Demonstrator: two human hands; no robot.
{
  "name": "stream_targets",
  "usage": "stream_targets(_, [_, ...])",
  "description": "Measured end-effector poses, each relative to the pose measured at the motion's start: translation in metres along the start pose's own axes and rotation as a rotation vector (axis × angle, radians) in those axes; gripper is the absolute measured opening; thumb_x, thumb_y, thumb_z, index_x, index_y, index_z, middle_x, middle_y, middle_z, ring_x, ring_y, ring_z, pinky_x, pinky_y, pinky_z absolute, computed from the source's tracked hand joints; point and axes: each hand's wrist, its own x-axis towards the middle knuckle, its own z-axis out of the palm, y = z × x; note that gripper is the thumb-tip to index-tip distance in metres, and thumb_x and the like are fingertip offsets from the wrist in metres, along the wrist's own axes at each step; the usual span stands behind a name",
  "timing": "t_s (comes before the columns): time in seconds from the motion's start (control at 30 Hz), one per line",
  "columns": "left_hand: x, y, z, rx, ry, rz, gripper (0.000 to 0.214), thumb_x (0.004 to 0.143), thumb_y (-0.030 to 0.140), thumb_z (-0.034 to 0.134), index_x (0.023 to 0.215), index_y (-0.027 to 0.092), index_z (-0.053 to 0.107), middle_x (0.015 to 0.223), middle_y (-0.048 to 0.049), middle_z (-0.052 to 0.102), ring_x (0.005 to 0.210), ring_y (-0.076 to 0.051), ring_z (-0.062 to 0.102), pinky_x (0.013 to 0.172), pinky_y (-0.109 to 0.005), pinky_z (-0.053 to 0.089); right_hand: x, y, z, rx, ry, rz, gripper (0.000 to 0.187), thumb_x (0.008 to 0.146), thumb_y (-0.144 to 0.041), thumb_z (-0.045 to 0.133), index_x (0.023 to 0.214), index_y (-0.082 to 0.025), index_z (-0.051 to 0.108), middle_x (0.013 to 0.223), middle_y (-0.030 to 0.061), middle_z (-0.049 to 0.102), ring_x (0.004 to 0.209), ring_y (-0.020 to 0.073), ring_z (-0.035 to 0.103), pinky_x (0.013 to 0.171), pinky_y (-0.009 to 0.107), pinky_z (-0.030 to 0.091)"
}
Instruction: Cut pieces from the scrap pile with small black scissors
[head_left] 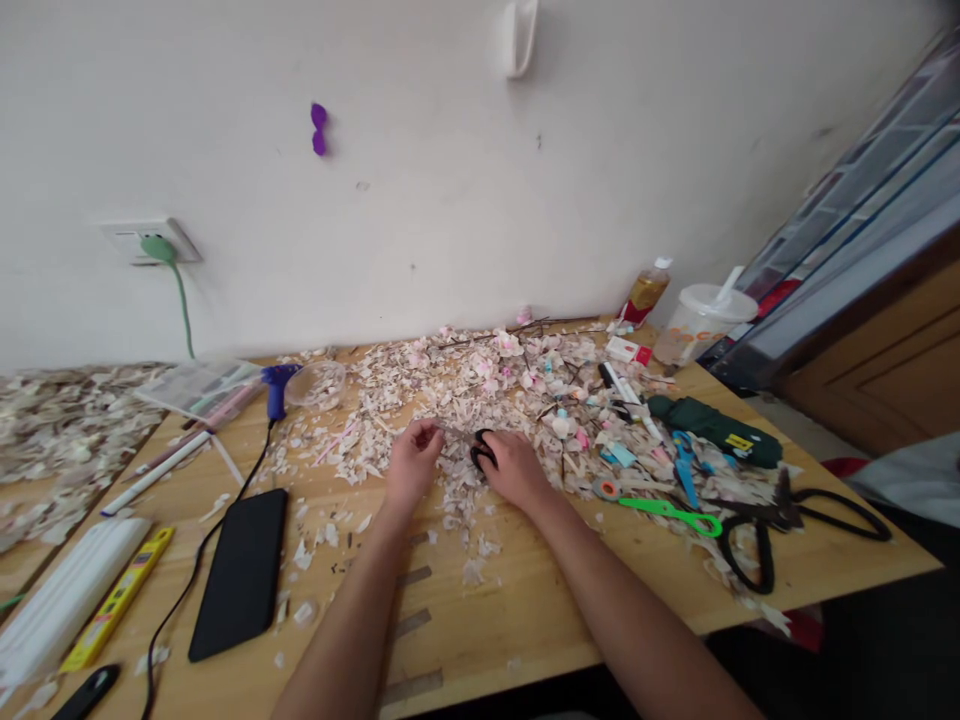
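Observation:
In the middle of the table, my right hand [512, 466] grips a pair of scissors [483, 450] by its black handles. The blades point left toward my left hand [415, 460], whose fingers are pinched together. What that pinch holds, if anything, is too small to make out. Both hands are just above a wide heap of pale shavings or petal-like scraps [405, 385]. Behind them, pink and white blossoms [504, 350] lie on the heap.
On the left are a black phone [240, 575], a blue glue gun [277, 390], a yellow cutter pack [120, 600] and a clear case [202, 385]. At right lie green scissors [667, 512], large black-handled shears [757, 550], a folded umbrella [716, 430], a bottle [645, 292] and a lidded cup [701, 325].

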Motion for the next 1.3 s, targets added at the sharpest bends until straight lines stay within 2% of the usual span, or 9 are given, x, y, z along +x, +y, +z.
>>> stream_targets(0.23, [-0.010,-0.006,0.014,-0.422,-0.036,-0.194,0.022,0.067,0.035,0.074,0.072,0.018,0.061,0.068,0.0009,0.061,0.064,-0.012,0.058,0.073,-0.027,0.047,0.000,0.000,0.001,-0.001,0.003,0.005,0.012,0.086,-0.025,0.054,0.097,-0.020,0.056,0.091,0.0050,0.064,0.091,0.0195,0.055,0.082,0.030,0.033])
stream_targets(0.3, [-0.008,-0.007,0.012,-0.370,-0.032,-0.174,0.022,0.066,0.035,0.074,0.073,0.018,0.062,0.069,0.0008,0.062,0.064,-0.012,0.058,0.072,-0.026,0.047,0.000,0.000,0.000,-0.002,-0.002,0.000,0.012,0.086,-0.024,0.054,0.097,-0.020,0.056,0.092,0.0053,0.064,0.091,0.0196,0.055,0.082,0.030,0.033])
stream_targets(0.47, [0.002,-0.004,-0.003,-0.009,-0.049,-0.019,0.019,0.068,0.034,0.072,0.077,0.018,0.068,0.065,-0.0010,0.064,0.062,-0.014,0.058,0.064,-0.024,0.043,-0.001,0.000,0.000,-0.008,0.006,-0.010,0.012,0.086,-0.024,0.053,0.097,-0.020,0.055,0.092,0.0054,0.063,0.092,0.0198,0.055,0.083,0.031,0.033])
stream_targets(0.67, [0.002,0.001,-0.010,0.125,-0.060,0.048,0.015,0.068,0.029,0.071,0.081,0.020,0.071,0.071,-0.0028,0.066,0.066,-0.016,0.058,0.062,-0.024,0.043,-0.001,0.000,0.000,-0.001,0.009,-0.011,0.012,0.086,-0.023,0.053,0.096,-0.020,0.055,0.092,0.0054,0.063,0.092,0.0198,0.054,0.084,0.031,0.033])
stream_targets(0.8, [0.000,0.000,-0.006,0.047,-0.028,0.012,0.014,0.064,0.028,0.075,0.074,0.020,0.070,0.068,-0.0023,0.065,0.064,-0.015,0.057,0.061,-0.024,0.042,-0.001,0.002,0.001,-0.004,0.003,-0.009,0.011,0.086,-0.025,0.053,0.096,-0.020,0.056,0.090,0.0050,0.063,0.091,0.0198,0.054,0.083,0.030,0.034])
stream_targets(1.03, [-0.006,-0.009,0.012,-0.318,-0.003,-0.160,0.021,0.067,0.034,0.074,0.076,0.017,0.065,0.071,-0.0004,0.063,0.064,-0.012,0.059,0.070,-0.026,0.047,-0.001,0.002,0.000,0.002,0.000,0.010,0.012,0.086,-0.025,0.053,0.096,-0.020,0.057,0.091,0.0054,0.063,0.089,0.0194,0.054,0.081,0.030,0.034])
stream_targets(1.13, [-0.004,-0.010,0.005,-0.157,-0.016,-0.113,0.023,0.069,0.037,0.070,0.078,0.017,0.064,0.069,-0.0004,0.062,0.065,-0.013,0.058,0.069,-0.026,0.045,-0.001,0.001,-0.001,-0.008,-0.008,0.015,0.012,0.085,-0.024,0.053,0.096,-0.019,0.057,0.091,0.0052,0.063,0.090,0.0194,0.054,0.082,0.030,0.033])
stream_targets(1.23, [0.001,-0.008,-0.005,0.139,-0.023,0.015,0.020,0.072,0.034,0.067,0.082,0.017,0.067,0.070,-0.0009,0.064,0.068,-0.014,0.058,0.068,-0.026,0.043,-0.001,0.001,-0.002,-0.019,-0.007,0.017,0.012,0.084,-0.025,0.055,0.095,-0.019,0.057,0.091,0.0049,0.063,0.092,0.0198,0.054,0.082,0.030,0.033])
stream_targets(1.3, [0.003,-0.006,-0.009,0.243,-0.015,0.081,0.017,0.072,0.032,0.066,0.083,0.018,0.068,0.074,-0.0017,0.065,0.070,-0.015,0.057,0.068,-0.026,0.043,-0.002,0.001,-0.002,-0.024,-0.004,0.016,0.012,0.085,-0.025,0.055,0.095,-0.020,0.057,0.091,0.0047,0.063,0.091,0.0198,0.054,0.081,0.030,0.034])
